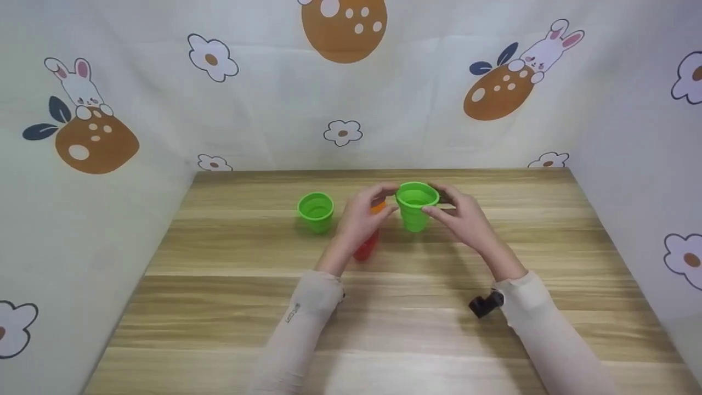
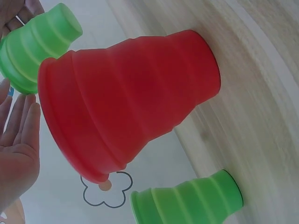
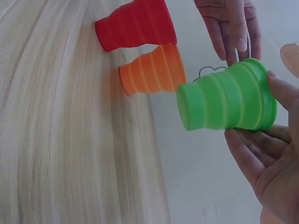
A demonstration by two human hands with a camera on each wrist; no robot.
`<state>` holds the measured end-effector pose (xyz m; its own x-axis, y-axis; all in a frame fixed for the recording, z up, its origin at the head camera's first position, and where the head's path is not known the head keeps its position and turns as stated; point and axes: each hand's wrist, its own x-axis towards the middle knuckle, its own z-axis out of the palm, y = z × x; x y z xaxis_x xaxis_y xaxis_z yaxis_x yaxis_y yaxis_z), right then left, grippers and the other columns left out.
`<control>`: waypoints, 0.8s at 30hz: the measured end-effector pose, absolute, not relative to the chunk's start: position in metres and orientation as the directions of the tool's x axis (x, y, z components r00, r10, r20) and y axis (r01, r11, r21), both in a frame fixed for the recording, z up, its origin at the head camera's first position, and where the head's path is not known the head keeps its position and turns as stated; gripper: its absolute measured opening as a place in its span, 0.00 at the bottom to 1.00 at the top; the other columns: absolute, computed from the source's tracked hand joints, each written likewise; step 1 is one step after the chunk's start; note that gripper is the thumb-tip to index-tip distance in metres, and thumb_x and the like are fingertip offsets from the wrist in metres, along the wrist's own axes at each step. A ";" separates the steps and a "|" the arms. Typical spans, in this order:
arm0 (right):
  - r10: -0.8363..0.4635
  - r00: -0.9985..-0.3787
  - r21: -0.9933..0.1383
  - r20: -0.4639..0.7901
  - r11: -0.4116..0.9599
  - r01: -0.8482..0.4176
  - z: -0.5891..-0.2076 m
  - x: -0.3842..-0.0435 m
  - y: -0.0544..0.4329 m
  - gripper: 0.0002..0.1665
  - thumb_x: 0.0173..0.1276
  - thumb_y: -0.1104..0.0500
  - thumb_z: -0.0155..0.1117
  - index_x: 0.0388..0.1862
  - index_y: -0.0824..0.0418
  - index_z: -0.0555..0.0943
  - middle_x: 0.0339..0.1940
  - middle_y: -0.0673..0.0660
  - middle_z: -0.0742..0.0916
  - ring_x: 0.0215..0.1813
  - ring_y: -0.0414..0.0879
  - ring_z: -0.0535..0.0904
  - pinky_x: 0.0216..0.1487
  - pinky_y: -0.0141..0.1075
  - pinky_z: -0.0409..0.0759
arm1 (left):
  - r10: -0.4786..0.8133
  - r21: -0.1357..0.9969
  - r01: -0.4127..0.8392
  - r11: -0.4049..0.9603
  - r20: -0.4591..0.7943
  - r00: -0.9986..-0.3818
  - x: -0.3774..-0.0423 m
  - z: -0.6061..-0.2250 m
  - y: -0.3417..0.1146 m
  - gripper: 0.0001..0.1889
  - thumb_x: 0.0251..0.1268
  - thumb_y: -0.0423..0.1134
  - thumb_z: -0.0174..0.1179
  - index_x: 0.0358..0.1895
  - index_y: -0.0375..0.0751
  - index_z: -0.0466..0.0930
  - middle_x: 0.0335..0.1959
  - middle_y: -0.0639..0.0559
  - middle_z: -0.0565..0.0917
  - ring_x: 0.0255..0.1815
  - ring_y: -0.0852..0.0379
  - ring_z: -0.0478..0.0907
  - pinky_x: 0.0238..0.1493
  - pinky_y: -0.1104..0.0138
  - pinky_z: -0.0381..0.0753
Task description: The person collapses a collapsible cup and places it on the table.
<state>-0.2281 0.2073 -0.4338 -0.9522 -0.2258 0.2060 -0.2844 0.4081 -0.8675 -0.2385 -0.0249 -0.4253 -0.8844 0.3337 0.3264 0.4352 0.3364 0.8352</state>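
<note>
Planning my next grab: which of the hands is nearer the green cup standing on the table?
Left. The left hand is just right of the standing green cup; the right hand is farther right, holding the raised green cup.

The head view looked forward and down over the table [image 1: 411, 351]. 2 wrist views, sideways and probably low, faced across it up close, sharing the raised green cup [image 3: 224, 100].

In head view, orange cup [image 1: 378, 207] mostly hidden by left hand [image 1: 363, 213], red cup [image 1: 366, 250] partly too, sleeve marking [image 1: 292, 313] blurred, perhaps lettering
</note>
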 end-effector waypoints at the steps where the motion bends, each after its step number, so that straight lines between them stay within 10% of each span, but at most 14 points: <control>1: -0.226 -0.952 -0.867 0.206 0.409 -0.285 -0.434 -0.228 0.207 0.36 0.69 0.57 0.68 0.71 0.69 0.69 0.62 0.68 0.82 0.64 0.60 0.79 0.58 0.34 0.84 | 0.333 0.824 0.446 0.350 0.335 -0.881 -0.238 -0.425 -0.025 0.19 0.63 0.30 0.65 0.58 0.35 0.80 0.58 0.42 0.84 0.62 0.47 0.80 0.64 0.66 0.79; 24: -0.228 -0.951 -0.869 0.207 0.404 -0.286 -0.433 -0.225 0.206 0.33 0.69 0.55 0.67 0.69 0.67 0.72 0.60 0.65 0.84 0.57 0.60 0.83 0.46 0.22 0.82 | 0.311 0.720 0.526 0.453 0.425 -0.850 -0.233 -0.429 -0.027 0.13 0.65 0.31 0.64 0.52 0.41 0.85 0.52 0.48 0.87 0.58 0.52 0.83 0.63 0.66 0.80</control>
<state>-0.2254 0.2060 -0.4329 -0.9513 -0.2281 0.2072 -0.2860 0.4036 -0.8691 -0.2328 -0.0265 -0.4290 -0.8500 0.3106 0.4254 0.5259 0.4529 0.7199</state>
